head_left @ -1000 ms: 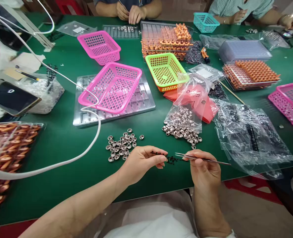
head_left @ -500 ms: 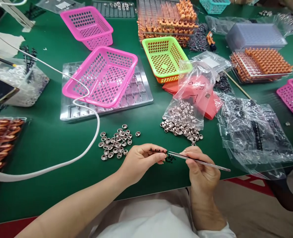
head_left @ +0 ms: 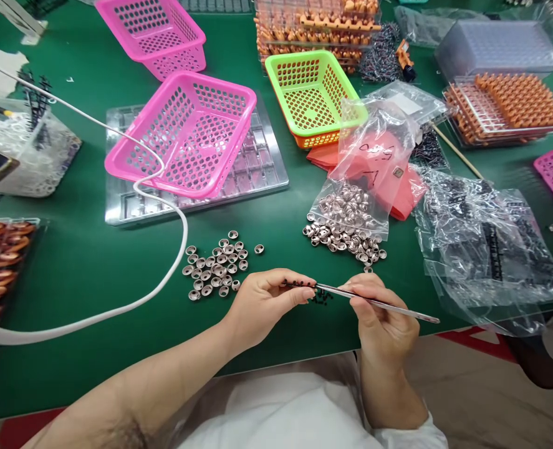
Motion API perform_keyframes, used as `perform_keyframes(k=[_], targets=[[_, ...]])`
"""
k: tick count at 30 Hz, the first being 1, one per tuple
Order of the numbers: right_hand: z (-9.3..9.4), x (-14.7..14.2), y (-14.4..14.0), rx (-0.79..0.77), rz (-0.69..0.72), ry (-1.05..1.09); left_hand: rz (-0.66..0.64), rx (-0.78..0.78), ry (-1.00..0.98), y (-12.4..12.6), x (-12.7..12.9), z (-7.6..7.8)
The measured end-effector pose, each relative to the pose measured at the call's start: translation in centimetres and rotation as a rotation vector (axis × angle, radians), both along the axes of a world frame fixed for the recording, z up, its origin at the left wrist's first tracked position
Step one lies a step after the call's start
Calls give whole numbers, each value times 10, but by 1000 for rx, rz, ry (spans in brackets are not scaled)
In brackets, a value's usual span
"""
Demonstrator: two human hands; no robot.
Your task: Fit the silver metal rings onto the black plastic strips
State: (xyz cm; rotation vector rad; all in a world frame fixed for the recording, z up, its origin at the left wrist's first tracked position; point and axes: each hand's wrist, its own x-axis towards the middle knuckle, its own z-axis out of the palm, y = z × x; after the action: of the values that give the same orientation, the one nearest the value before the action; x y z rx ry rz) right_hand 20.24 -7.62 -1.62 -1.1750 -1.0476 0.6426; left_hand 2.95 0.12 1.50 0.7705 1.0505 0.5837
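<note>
My left hand (head_left: 260, 308) is closed, pinching a thin black strip with small knobs (head_left: 298, 284) between thumb and fingers. Slim metal tweezers (head_left: 409, 311) are gripped in my right hand (head_left: 384, 321), their tips meeting the strip's right end by my left fingertips. Whether the tips clasp anything is too small to tell. Below the tips, small black pieces (head_left: 323, 297) lie on the green table. Loose silver cup-shaped metal parts (head_left: 219, 269) spread out just beyond my left hand. A larger heap of the same parts (head_left: 336, 240) spills from a clear plastic bag (head_left: 374, 168) beyond my right hand.
A pink basket (head_left: 243, 134) rests on a clear tray (head_left: 269, 162). A white cable (head_left: 182, 243) crosses the left side. Green basket (head_left: 316, 128), orange parts on trays (head_left: 514, 103) and bags of black parts (head_left: 472, 249) stand behind and right.
The view has shifted slightly, with the far things higher in the picture. The tweezers' tips have come in closer against the strip's end. Both hands keep their hold.
</note>
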Motion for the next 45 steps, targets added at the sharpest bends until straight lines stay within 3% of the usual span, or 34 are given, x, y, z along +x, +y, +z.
perform_keyframes(k=[19,22,29,33,40,45], targets=[[0,-1,1,-12,-43,-37,-32,70,56,-2,-2,-1],[0,-1,2,1,-42,-43,-59,150,108,-3,-3,-2],[0,-2,2,-8,-46,-45,-81,514,231,-7,-5,-5],[1,-2,2,-10,-52,-66,-94,584,230,-7,-6,-5],[2,-1,1,18,-49,-157,-124,586,243,-7,-6,-6],[0,2,-1,125,-21,-249,-124,364,204,-7,-4,-3]])
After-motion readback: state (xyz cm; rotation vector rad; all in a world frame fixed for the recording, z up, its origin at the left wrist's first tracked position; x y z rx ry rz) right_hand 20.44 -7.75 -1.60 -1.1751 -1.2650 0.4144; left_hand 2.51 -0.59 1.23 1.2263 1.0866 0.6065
